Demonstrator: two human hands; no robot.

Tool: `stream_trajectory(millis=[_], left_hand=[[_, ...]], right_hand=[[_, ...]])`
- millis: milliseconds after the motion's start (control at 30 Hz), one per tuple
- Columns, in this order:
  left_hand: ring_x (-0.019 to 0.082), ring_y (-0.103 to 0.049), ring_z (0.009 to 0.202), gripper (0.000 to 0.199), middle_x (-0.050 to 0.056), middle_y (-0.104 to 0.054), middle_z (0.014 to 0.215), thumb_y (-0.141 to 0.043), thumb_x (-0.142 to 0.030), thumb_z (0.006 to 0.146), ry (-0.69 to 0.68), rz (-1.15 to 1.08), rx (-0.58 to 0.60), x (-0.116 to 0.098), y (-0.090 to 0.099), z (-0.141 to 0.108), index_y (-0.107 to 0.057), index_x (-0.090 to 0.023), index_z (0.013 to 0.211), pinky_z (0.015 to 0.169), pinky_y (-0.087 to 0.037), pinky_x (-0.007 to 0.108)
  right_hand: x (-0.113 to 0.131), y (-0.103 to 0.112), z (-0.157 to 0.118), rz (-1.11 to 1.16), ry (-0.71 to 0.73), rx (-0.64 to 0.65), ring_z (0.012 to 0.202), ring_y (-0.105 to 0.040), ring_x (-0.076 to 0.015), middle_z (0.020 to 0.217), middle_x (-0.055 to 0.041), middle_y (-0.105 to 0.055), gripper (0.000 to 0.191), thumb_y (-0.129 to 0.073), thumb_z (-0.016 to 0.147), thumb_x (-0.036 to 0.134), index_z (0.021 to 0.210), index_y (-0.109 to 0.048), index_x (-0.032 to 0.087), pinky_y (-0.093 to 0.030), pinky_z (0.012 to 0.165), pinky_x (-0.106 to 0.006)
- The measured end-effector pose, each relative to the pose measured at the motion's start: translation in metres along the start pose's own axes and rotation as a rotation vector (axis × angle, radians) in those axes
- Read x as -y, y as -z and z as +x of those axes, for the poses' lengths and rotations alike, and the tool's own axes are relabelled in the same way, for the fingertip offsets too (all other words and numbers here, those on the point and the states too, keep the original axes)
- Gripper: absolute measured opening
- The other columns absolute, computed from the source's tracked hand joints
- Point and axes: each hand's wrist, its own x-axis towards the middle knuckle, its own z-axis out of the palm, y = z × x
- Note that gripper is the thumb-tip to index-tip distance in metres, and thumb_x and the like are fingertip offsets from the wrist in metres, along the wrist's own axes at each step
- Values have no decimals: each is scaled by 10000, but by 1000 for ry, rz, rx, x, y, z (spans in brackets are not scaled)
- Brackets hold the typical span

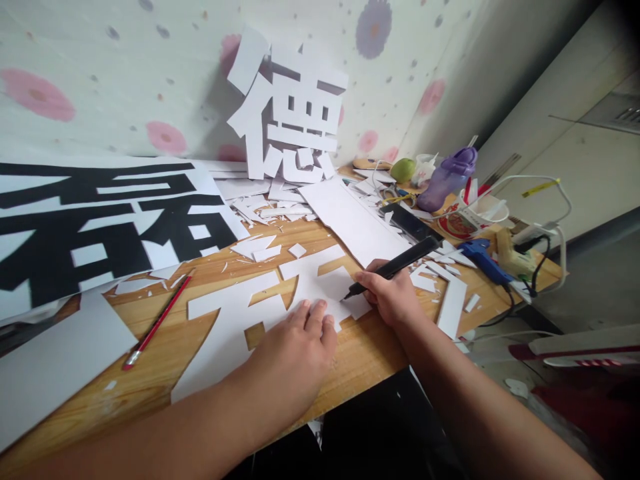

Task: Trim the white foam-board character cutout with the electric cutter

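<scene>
My right hand [387,293] grips a black pen-shaped knife [395,265], its pointed tip down at a white foam board character [323,283]. What the thin tip is made of is too small to tell. Cut-out strokes and a small square hole run through this flat board. Pressing on the board's near side, my left hand [300,347] lies flat with fingers stretched out and nothing in them. A red pencil [159,320] with an eraser end lies to the left. Small white offcuts [257,248] are scattered behind the board.
A raised white character [295,120] leans on the wall. A sheet with black characters [100,227] covers the left, near a plain white board [60,367]. At right are a purple bottle [450,177], a paper bowl [465,217], a blue glue gun [485,260] and cables.
</scene>
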Motion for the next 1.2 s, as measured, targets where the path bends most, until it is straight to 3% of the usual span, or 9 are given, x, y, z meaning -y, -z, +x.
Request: stream_trajectory(millis=[567, 700, 800, 967, 1067, 1133, 1200], left_hand=[[368, -581, 1198, 427, 275, -560, 1326, -554, -200, 859, -35, 6, 55, 3, 5, 0, -585, -35, 1252, 930, -534, 448], [387, -570, 1196, 439, 259, -526, 1374, -515, -183, 853, -95, 0, 49, 5, 4, 1, -577, -19, 1255, 927, -537, 464], [395, -595, 1149, 403, 199, -550, 1374, -503, -153, 842, -59, -7, 11, 5, 3, 2, -604, -79, 1225, 815, -578, 460], [366, -611, 1110, 393, 180, -576, 1349, -476, -108, 850, -39, -10, 16, 6, 7, 3, -591, -83, 1226, 788, -571, 458], [336, -606, 1104, 376, 165, -594, 1327, -481, -133, 863, -25, -66, 4, 7, 9, 4, -591, -85, 1219, 834, -547, 449], [304, -585, 1153, 349, 145, -612, 1311, -472, -140, 881, -5, -97, -25, 7, 8, 4, -605, -96, 1202, 896, -518, 421], [284, -562, 1201, 353, 143, -623, 1301, -477, -154, 886, -12, -103, -54, 7, 6, 5, -606, -88, 1208, 957, -480, 393]], right_hand=[[0, 0, 3, 231, -111, 22, 317, -306, -54, 375, 94, -387, 239, -732, 636, 285, 565, -527, 185, -209, 328, -196], [3, 3, 3, 344, -73, -40, 348, -314, -53, 412, 93, -396, 280, -747, 636, 358, 590, -522, 197, -266, 359, -209], [6, 3, 1, 360, 9, -101, 399, -379, -66, 491, 80, -480, 278, -770, 632, 391, 770, -631, 193, -372, 419, -230], [3, 2, -9, 316, -41, -5, 481, -549, -123, 605, 41, -616, 480, -814, 570, 316, 1001, -640, 195, -463, 476, -264], [-2, 4, -16, 154, 25, -96, 428, -490, -113, 531, 46, -569, 297, -779, 659, 370, 846, -646, 182, -412, 425, -253], [-3, 4, -19, -5, 124, -159, 489, -525, -131, 575, 18, -594, 235, -752, 704, 381, 743, -630, 185, -433, 461, -264], [-2, 3, -21, -118, 212, -198, 580, -579, -157, 666, -4, -630, 204, -732, 717, 362, 782, -637, 194, -475, 526, -281]])
